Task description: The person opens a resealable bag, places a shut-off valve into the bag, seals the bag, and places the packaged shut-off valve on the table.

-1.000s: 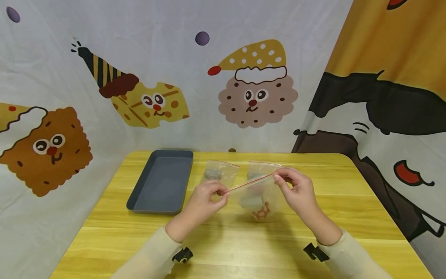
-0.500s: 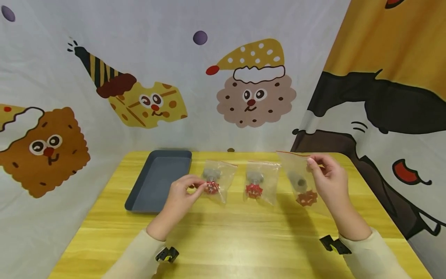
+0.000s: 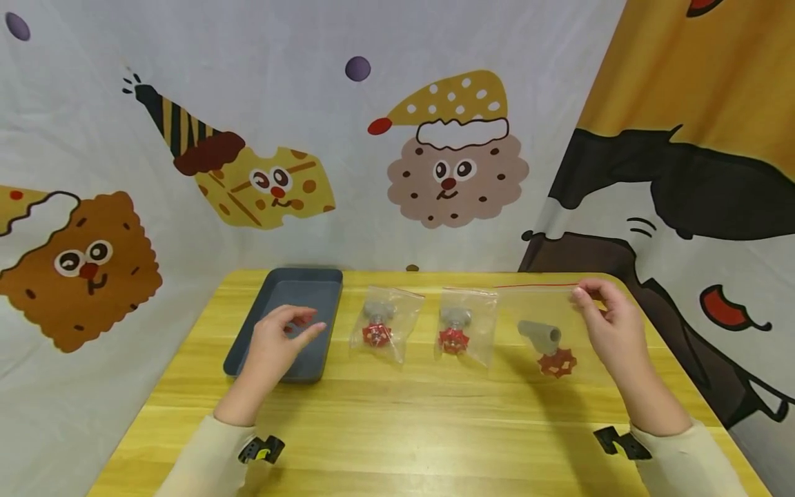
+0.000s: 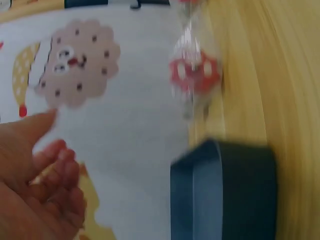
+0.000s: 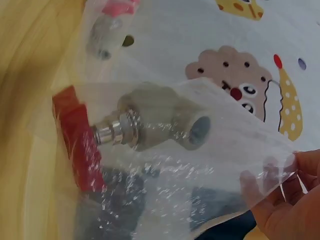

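My right hand (image 3: 615,324) pinches the red-edged top corner of a clear zip bag (image 3: 515,304) at the table's right side. Inside that bag is a grey pipe valve (image 5: 155,117) with a red handwheel (image 5: 77,137) and a shiny metal stem. My left hand (image 3: 276,352) holds nothing; it hovers over the dark grey tray (image 3: 329,324) with thumb and fingers spread apart. Two more zip bags lie flat in the middle of the table, a left bag (image 3: 404,317) and a middle bag (image 3: 484,324). Each contains a grey valve with a red handwheel.
The wooden table (image 3: 428,428) ends at the back against a white cloth (image 3: 366,228) printed with cartoon snacks. The tray stands at the back left, its raised rim facing the bags. A black clip device sits on each sleeve.
My left hand has let go of the bag and moved left, past the left bag, to the tray. The right hand has carried its bag rightward, uncovering the middle bag.
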`<action>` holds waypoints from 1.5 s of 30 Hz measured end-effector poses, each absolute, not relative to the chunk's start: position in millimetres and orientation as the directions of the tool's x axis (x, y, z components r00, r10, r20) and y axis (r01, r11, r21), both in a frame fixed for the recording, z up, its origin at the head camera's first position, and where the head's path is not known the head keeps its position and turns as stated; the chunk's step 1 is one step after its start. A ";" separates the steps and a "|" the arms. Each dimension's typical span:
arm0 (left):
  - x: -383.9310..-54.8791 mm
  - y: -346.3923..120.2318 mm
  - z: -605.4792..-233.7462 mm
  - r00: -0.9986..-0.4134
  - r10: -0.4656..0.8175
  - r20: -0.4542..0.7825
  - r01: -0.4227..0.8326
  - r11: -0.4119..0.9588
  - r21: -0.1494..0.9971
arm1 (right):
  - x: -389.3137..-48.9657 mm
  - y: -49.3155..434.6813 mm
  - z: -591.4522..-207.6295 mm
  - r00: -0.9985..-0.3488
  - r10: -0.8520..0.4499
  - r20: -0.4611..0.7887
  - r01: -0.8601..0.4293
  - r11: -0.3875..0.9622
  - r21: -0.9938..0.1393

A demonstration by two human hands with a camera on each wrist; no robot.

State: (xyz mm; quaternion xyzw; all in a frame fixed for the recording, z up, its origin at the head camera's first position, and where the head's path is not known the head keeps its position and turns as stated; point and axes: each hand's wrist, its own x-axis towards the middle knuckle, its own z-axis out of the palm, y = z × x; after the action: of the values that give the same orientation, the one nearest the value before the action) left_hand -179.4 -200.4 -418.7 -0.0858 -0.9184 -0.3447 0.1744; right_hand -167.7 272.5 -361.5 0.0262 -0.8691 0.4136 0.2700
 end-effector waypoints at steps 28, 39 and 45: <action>-176.7 -348.8 -484.8 -0.911 -0.315 -0.267 -0.385 0.417 0.823 | -188.9 321.7 -399.5 -0.899 0.109 0.424 -0.298 0.556 -0.776; -175.7 -346.4 -491.5 -0.911 -0.304 -0.277 -0.390 0.424 0.817 | -202.2 325.4 -411.4 -0.907 0.094 0.411 -0.361 0.331 -0.872; -175.1 -344.6 -492.6 -0.907 -0.299 -0.297 -0.404 0.421 0.812 | -217.7 335.0 -418.4 -0.918 0.126 0.375 -0.343 0.220 -0.913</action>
State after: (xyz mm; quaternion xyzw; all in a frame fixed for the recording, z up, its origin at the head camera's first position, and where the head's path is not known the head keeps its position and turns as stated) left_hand -175.1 -344.6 -492.6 0.2089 -0.8411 -0.4960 -0.0532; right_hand -217.7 335.0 -418.4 0.0718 -0.7577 0.6205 0.1890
